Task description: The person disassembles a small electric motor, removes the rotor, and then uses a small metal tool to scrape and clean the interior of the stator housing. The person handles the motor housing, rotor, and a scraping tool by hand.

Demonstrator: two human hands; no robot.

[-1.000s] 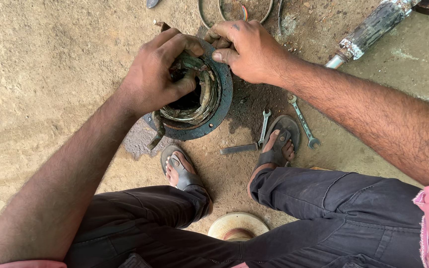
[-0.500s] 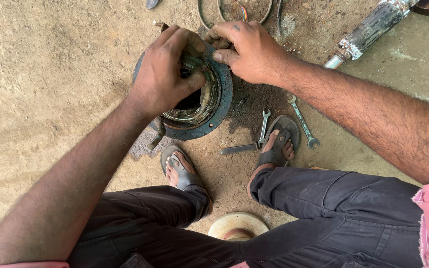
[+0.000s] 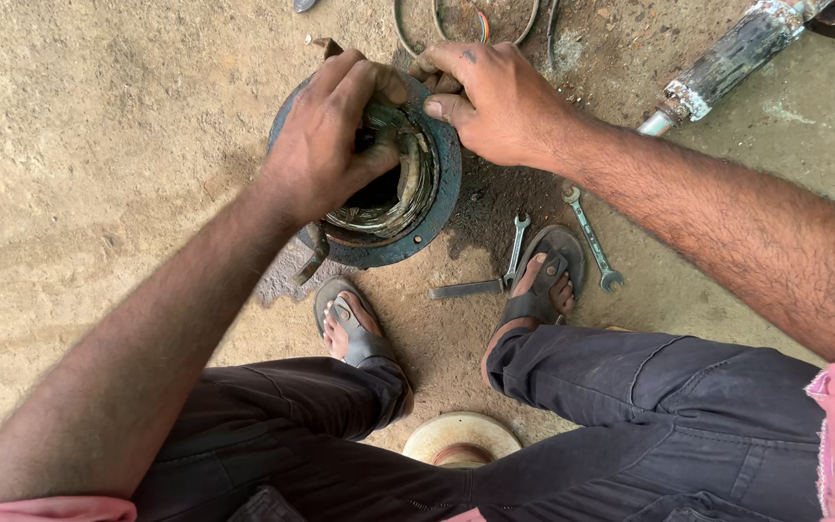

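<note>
A round blue-grey metal hub (image 3: 416, 232) with a dark hollow middle stands on the dirt floor in front of my feet. My left hand (image 3: 326, 140) lies over its left side, fingers curled over the inner rim and gripping it. On the hub's far right edge rests my right hand (image 3: 495, 97), its fingers bent around the rim. Much of the hub's top is hidden by both hands.
Two spanners (image 3: 516, 246) (image 3: 591, 242) and a flat metal bar (image 3: 466, 288) lie by my right sandalled foot (image 3: 538, 290). A rusty shaft (image 3: 727, 63) lies at the upper right, a wire ring (image 3: 466, 19) at the top, a round disc (image 3: 461, 440) below my knees.
My left hand has slid further over the hub's rim, toward the right hand, and now covers more of the opening. The right hand has stayed in place.
</note>
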